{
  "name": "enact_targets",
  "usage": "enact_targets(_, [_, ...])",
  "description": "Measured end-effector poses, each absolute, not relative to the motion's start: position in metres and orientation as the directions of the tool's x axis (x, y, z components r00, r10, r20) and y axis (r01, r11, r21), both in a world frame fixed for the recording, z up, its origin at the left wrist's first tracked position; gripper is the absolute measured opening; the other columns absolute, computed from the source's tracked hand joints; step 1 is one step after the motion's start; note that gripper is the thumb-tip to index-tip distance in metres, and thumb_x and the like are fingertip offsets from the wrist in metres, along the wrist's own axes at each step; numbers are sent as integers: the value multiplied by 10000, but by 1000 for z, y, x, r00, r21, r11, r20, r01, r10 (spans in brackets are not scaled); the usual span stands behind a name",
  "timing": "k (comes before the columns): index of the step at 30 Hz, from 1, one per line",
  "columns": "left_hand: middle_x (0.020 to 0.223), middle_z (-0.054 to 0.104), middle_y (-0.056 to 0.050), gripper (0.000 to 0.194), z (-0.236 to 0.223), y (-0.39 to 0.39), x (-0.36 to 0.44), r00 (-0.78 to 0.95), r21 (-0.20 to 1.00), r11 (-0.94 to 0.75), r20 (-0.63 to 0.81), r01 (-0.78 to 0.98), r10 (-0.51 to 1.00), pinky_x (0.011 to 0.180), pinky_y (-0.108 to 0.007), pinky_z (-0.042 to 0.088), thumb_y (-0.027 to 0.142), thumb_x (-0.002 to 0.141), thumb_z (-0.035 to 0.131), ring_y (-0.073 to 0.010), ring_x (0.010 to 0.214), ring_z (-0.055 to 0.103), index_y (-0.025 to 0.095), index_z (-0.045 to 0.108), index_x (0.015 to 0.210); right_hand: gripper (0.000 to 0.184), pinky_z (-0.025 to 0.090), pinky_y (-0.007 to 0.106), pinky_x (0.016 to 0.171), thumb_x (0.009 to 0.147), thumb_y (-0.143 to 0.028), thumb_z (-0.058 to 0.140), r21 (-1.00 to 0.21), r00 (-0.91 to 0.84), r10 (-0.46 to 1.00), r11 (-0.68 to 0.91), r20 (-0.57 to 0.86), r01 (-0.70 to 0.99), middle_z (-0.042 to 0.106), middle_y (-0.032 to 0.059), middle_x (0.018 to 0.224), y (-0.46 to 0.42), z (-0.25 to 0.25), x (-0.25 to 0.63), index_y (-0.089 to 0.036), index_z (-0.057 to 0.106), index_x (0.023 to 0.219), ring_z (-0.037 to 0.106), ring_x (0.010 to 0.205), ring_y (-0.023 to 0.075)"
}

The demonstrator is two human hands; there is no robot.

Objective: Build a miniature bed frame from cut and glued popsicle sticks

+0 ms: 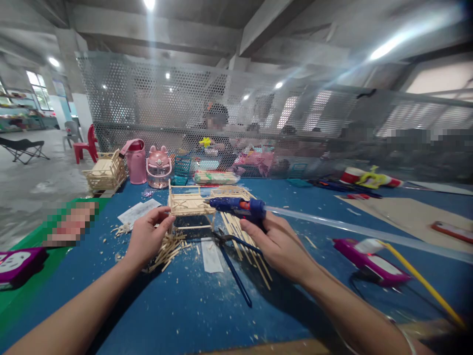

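My left hand (151,235) pinches the left post of a small frame built of thin wooden sticks (187,203), which stands upright on the blue table. In my right hand (283,244) is a blue hot glue gun (236,208) with a long clear glue stick (354,230) running out of its back. The nozzle points left, close to the frame's right side; whether it touches cannot be made out. Below lie blue-handled pliers (236,273), a white paper slip (212,256), a heap of short cut sticks (168,252) and several long loose sticks (258,261).
Behind stand another stick model (105,172), a pink bottle holder (136,162), a pink bottle (158,169) and a bag of sticks (216,177). A purple power strip (373,261) with a yellow cord lies right, another (22,266) left. A perforated metal screen (140,98) rises behind the table, with people beyond.
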State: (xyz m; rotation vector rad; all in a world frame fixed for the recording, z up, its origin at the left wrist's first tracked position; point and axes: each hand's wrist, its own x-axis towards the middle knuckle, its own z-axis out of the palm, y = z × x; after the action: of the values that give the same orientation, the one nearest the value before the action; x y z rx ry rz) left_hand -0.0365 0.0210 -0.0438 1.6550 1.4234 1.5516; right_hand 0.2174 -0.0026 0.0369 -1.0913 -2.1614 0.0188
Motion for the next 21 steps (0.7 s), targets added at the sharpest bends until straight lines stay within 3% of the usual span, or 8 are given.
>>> enact_targets(9, [749,684,-34,319,-45,22,-37,-169,858,-355,438,372,883,635,-274,456,384,754,579,-151,647,596,158,632,972,333,497,330,691,868,-327,402,-306,-411,705,655,578,691,699,75,843,-2,39,216,-197,628,1075,634,775,223])
enact_targets(21, [752,681,-38,308,-43,22,-36,-160,858,-361,439,365,884,613,-268,451,379,760,571,-150,630,584,160,633,968,296,444,289,575,863,-339,397,-286,-405,716,634,569,719,639,46,635,-4,41,216,-189,628,754,573,591,186])
